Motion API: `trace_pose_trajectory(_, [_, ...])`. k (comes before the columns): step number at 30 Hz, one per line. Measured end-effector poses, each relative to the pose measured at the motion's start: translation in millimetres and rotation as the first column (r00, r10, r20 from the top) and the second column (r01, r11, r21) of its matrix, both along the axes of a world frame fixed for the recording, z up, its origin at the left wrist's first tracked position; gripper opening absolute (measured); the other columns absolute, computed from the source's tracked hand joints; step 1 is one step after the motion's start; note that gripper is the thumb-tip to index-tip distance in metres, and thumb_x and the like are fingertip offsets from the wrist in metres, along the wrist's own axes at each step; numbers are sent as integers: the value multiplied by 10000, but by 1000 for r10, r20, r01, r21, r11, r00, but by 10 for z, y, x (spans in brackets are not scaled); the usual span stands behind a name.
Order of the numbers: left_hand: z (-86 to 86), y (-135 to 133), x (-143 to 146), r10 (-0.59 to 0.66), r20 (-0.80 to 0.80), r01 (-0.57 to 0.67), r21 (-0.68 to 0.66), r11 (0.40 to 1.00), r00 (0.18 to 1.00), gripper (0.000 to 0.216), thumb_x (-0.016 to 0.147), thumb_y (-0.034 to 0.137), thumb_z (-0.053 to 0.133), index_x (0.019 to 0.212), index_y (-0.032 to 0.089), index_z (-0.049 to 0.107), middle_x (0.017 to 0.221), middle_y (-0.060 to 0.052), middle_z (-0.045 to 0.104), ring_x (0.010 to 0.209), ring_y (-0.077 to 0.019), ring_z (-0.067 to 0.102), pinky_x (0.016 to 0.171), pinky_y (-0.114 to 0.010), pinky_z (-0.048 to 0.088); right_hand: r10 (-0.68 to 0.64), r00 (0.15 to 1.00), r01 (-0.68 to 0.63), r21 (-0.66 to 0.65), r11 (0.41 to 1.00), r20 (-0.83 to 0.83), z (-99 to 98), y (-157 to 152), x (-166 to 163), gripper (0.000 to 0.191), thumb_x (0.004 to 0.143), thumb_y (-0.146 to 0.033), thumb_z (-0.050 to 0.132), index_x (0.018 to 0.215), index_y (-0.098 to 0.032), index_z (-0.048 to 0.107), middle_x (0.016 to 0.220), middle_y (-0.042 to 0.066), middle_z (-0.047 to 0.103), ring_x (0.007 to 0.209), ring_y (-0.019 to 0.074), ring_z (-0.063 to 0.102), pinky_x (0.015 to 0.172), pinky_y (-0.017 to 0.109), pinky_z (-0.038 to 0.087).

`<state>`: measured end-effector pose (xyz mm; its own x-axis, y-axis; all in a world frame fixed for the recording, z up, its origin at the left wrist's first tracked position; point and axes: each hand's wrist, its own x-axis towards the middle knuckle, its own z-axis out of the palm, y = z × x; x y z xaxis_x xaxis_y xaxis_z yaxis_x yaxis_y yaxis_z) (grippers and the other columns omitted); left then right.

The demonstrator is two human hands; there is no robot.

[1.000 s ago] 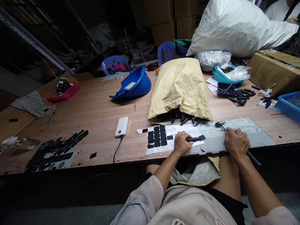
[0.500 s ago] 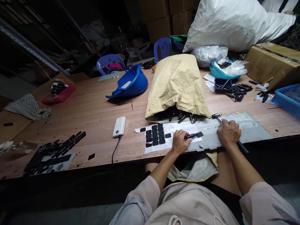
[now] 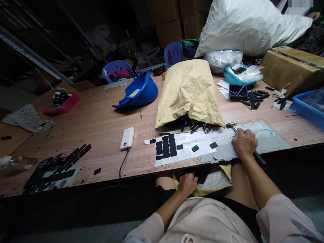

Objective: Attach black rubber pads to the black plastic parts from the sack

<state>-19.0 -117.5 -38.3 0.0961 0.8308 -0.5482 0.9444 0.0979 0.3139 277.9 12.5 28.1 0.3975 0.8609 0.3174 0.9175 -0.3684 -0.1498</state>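
Observation:
My right hand [image 3: 245,143] is wrapped round the metal shaft of a small hammer [image 3: 259,158], whose black grip sticks out past the table edge. Its head [image 3: 231,125], with a yellowish end, lies near the paper bag on the table. Below the edge, my left hand [image 3: 187,184] is at the mouth of an open padded bag [image 3: 215,180] on my lap. Its fingers are curled with a dark bit beside them; what they hold, if anything, is hidden. Small black rounded pieces [image 3: 166,147] lie in rows on a white sheet [image 3: 188,156], with several apart to the right.
A large tan paper bag [image 3: 187,91] spills black pen-like parts [image 3: 194,127]. A grey board [image 3: 269,140] lies under my right hand. Left of the sheet are a white power bank [image 3: 127,138] with a cable and a blue basin [image 3: 141,89]. A carton [image 3: 291,67] stands far right.
My left hand has moved down from the sheet, where it held a black pen-like part, to the lap bag. My right hand keeps its grip on the hammer.

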Motion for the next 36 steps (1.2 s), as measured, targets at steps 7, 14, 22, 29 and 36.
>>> trace_pose_trajectory(7, [235, -96, 40, -141, 70, 136, 73, 988, 988, 303, 972, 299, 640, 1206, 183, 794, 1186, -175, 808, 1128, -339, 767, 963, -417, 574, 8, 1000, -8, 12, 1000, -3, -20, 2, 10, 380, 964, -274, 547, 1268, -141, 731, 1113, 188, 612, 969, 283, 495, 758, 370, 310])
trace_pose_trajectory(14, [880, 638, -19, -69, 481, -180, 451, 874, 874, 189, 982, 299, 648, 1011, 218, 817, 796, -20, 759, 706, -168, 688, 731, -278, 539, 2, 1000, -2, -3, 1000, 4, -16, -2, 1, 379, 1011, -294, 483, 1262, -144, 725, 1122, 188, 617, 978, 288, 503, 742, 364, 283])
trace_pose_trajectory(22, [1099, 2115, -166, 393, 212, -444, 529, 723, 895, 197, 927, 347, 747, 1012, 174, 788, 1061, -138, 725, 1036, -289, 704, 836, -339, 535, 5, 1000, -5, -1, 1000, 13, 0, 5, -24, 377, 990, -277, 494, 1247, -128, 727, 1099, 204, 630, 979, 299, 511, 733, 372, 298])
trace_pose_trajectory(29, [976, 1700, -378, 378, 168, -400, 592, 700, 911, 116, 934, 305, 720, 877, 207, 748, 1024, -91, 733, 983, -258, 687, 814, -329, 498, 1, 1000, -1, -16, 1000, 15, 8, 5, -35, 384, 1010, -280, 459, 1250, -133, 721, 1114, 202, 630, 989, 300, 523, 735, 369, 300])
trace_pose_trajectory(36, [717, 1085, -76, -54, 364, -178, 571, 801, 930, 43, 924, 244, 764, 943, 221, 732, 965, -32, 728, 958, -213, 666, 874, -317, 502, 2, 1000, -2, 0, 1000, 20, -12, 5, -26, 375, 979, -268, 516, 1258, -121, 718, 1116, 203, 617, 997, 302, 515, 745, 373, 316])
